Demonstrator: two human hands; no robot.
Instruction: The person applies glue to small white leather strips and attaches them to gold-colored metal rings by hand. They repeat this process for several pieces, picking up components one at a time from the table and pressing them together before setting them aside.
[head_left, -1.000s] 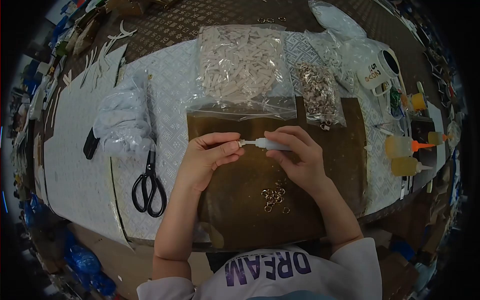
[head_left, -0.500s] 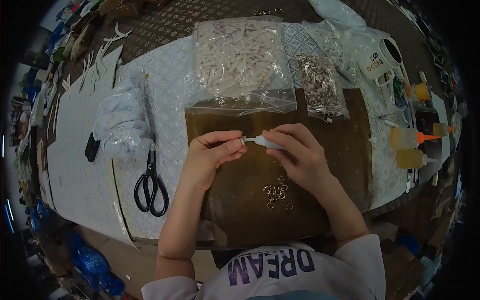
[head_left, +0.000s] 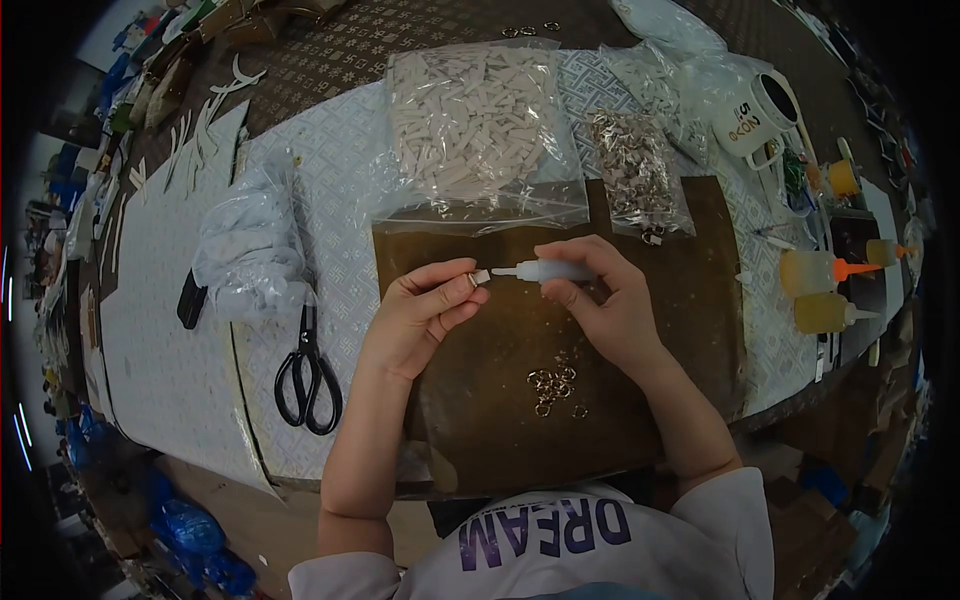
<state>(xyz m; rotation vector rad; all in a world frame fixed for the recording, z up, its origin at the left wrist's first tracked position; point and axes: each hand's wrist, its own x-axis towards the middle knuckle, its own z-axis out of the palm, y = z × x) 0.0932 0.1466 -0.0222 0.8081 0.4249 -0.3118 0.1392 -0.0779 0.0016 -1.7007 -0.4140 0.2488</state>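
Note:
Between the thumb and fingertips of my left hand (head_left: 428, 305) is a small white strip piece (head_left: 482, 276); whether a metal ring is on it is too small to tell. My right hand (head_left: 612, 305) grips a small white glue bottle (head_left: 548, 270) lying sideways, its thin nozzle pointing at the piece with a slight gap. Both hands are above the brown mat (head_left: 500, 400). Several gold metal rings (head_left: 552, 388) lie in a loose pile on the mat, below and between the hands.
Beyond the hands lie a bag of white strip pieces (head_left: 475, 130) and a bag of metal parts (head_left: 640, 170). Black-handled scissors (head_left: 308, 385) lie left, beside a plastic-wrapped bundle (head_left: 250, 245). At right are a white mug (head_left: 750, 120) and yellowish squeeze bottles (head_left: 805, 272).
The glue bottle's nozzle has drawn away from the white piece, slightly up. My right hand has risen a little, and the piece is turned differently in my left fingers.

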